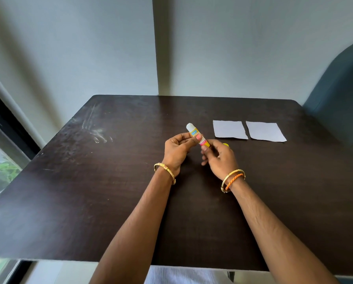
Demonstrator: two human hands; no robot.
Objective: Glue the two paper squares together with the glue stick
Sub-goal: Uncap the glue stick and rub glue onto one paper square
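A glue stick [194,132] with a white tip and a yellow and pink label is held above the middle of the dark table [110,181], tilted with its tip up and to the left. My left hand [176,150] grips its body. My right hand [219,156] pinches its yellow lower end. A small yellow piece [225,144], perhaps the cap, peeks out behind my right hand. Two white paper squares lie flat side by side to the right: the left square [230,129] and the right square [265,131], with a narrow gap between them.
A wall runs along the table's far edge. A dark teal chair back [343,95] stands at the right. A window [1,167] with greenery is on the left. Whitish smears [95,130] mark the table's far left.
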